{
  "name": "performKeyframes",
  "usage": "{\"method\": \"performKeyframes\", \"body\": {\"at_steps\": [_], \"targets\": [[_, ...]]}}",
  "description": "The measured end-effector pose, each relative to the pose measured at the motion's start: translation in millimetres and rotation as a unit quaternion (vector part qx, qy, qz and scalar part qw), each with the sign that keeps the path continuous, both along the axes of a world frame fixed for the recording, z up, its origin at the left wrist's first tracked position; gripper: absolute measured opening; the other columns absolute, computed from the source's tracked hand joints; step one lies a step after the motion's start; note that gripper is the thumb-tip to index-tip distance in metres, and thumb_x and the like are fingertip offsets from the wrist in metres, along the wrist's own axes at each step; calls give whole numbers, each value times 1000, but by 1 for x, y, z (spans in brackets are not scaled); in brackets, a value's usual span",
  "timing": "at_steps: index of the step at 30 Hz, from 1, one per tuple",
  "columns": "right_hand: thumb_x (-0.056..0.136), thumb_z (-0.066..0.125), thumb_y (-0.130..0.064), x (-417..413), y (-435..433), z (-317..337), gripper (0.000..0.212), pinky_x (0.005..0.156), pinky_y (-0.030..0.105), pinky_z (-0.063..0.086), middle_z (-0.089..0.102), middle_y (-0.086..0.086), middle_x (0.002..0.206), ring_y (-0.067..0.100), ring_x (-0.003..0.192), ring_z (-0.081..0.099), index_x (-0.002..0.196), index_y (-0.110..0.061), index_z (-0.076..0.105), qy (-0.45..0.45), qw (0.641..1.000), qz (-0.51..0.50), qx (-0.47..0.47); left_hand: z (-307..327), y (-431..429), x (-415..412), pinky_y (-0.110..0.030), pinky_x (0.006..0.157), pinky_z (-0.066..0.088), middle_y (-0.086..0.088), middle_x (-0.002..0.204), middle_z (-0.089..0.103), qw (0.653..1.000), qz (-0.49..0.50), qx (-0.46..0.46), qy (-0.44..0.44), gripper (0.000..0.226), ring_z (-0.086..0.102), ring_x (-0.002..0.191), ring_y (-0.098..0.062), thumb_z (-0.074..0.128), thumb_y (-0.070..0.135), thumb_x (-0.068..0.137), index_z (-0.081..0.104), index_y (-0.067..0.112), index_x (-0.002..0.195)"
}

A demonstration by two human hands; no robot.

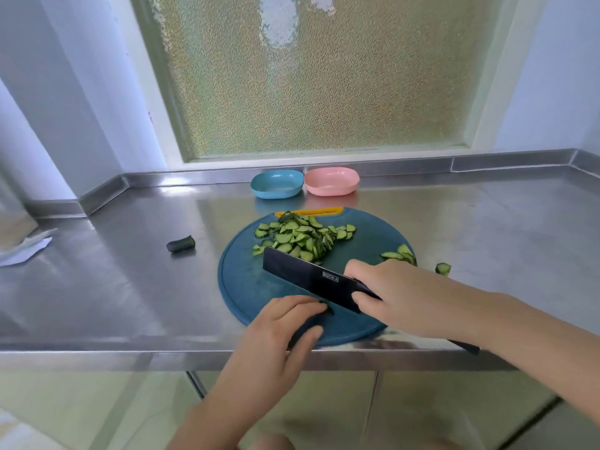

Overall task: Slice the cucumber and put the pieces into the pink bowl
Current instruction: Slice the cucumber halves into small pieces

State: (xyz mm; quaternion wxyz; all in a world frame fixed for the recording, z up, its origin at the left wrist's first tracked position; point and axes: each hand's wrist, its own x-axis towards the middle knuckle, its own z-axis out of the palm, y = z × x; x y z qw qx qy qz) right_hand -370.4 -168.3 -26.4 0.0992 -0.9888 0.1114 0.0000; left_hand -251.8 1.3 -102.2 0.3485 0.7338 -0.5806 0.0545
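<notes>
A round dark blue cutting board (240, 280) lies at the counter's front edge. A heap of cucumber slices (300, 238) sits on its far half, and a few more slices (401, 253) lie at its right rim. My right hand (399, 297) grips a black knife (305, 276), blade slanting across the board. My left hand (285, 326) presses down a small dark cucumber piece (328, 309) right beside the blade; most of that piece is hidden under my fingers. The pink bowl (331, 180) stands empty at the back of the counter.
A blue bowl (277, 184) stands just left of the pink one. A dark cucumber end (181, 244) lies on the steel counter left of the board, and one slice (443, 268) lies off the board to the right. White paper (26, 250) sits at far left.
</notes>
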Motion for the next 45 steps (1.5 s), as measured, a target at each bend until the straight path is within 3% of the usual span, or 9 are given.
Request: {"method": "performKeyframes", "body": {"at_steps": [3, 9, 13, 20, 24, 30, 38, 45], "targets": [[98, 38, -28, 0, 0, -3, 10, 54, 38, 38, 48, -1, 62, 18, 52, 44, 91, -20, 40, -2, 1000, 14, -2, -4, 4, 5, -17, 98, 38, 16, 123, 56, 998, -37, 7, -60, 37, 49, 113, -1, 47, 40, 94, 61, 20, 123], [98, 38, -26, -1, -5, 1, 18, 56, 31, 36, 48, -4, 62, 13, 53, 42, 82, -32, 34, 17, 999, 41, 24, -13, 4, 4, -26, 97, 42, 10, 126, 56, 993, -29, -7, -113, 41, 50, 114, -7, 51, 41, 91, 59, 18, 124], [100, 35, -28, -1, -5, 1, 7, 57, 28, 37, 53, -1, 67, 13, 56, 46, 93, -30, 36, -4, 999, 36, -25, -15, 3, 6, -26, 97, 41, 10, 124, 57, 991, -30, -17, -127, 45, 51, 113, -7, 53, 45, 90, 59, 16, 124], [99, 34, -29, 0, 1, -4, 14, 54, 35, 39, 48, -2, 60, 16, 52, 46, 89, -37, 27, -25, 999, 34, -21, -18, 2, 5, -28, 96, 43, 8, 122, 58, 990, -23, -15, -135, 45, 53, 112, -9, 55, 44, 90, 59, 15, 124], [100, 32, -31, -1, 6, -5, 10, 54, 31, 39, 48, -3, 63, 14, 53, 46, 93, -34, 26, -16, 999, 24, -46, -17, 2, 5, -28, 96, 43, 8, 121, 59, 989, -20, -11, -143, 44, 52, 111, -9, 55, 43, 89, 59, 16, 124], [101, 33, -32, 8, 5, 0, 33, 52, 29, 27, 39, -3, 57, 15, 48, 34, 70, -25, 24, 12, 1000, 8, -22, -19, 2, 7, -29, 95, 44, 7, 120, 60, 990, -26, -23, -140, 45, 53, 110, -10, 56, 43, 89, 61, 14, 122], [102, 34, -32, 22, 0, 10, 33, 52, 27, 29, 42, -3, 59, 14, 50, 38, 70, -24, 28, 63, 997, 33, -37, -19, 1, 6, -28, 96, 43, 7, 120, 61, 990, -27, -29, -138, 44, 53, 110, -10, 56, 43, 89, 62, 13, 121], [102, 33, -32, 22, 7, -5, 34, 46, 26, 25, 42, -4, 59, 11, 48, 37, 70, -25, 23, 15, 999, 14, -43, -22, 1, 3, -28, 94, 44, 5, 118, 61, 989, -12, -34, -141, 44, 55, 108, -11, 54, 42, 90, 62, 13, 122]]}}
